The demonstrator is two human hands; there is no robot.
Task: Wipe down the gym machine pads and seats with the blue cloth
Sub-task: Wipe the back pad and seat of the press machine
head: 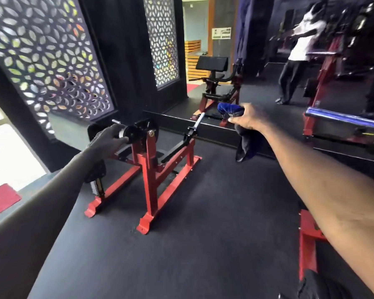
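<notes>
Head view, gym floor. The right hand (246, 118) is stretched out toward the far right, its fingers curled round the bunched upper part of the blue cloth (229, 109). The rest of the cloth hangs loose below the fist, clear of the black floor (203, 223) and touching no machine.

The left hand (107, 139) reaches to the far left, fingers held out nearly straight and gripping nothing. They lie at a round black roller (131, 134) on top of the low red-framed machine (150, 169); actual contact cannot be told. A small black seat (96, 172) on its post shows just under the left forearm.

A larger angled bench pad (212, 63) stands at the far centre, and a person in a white top (304, 35) at the far right. No pad is being wiped at this moment.

Handling, as judged: the cloth is light, soft and limp, so it drapes and folds rather than holding a shape. It is best gathered into a wad in the palm, with a flat face left free to press on the vinyl. The hanging tail may snag on levers or bolts unless tucked in. The pads look firm and smooth and should take steady pressure.
</notes>
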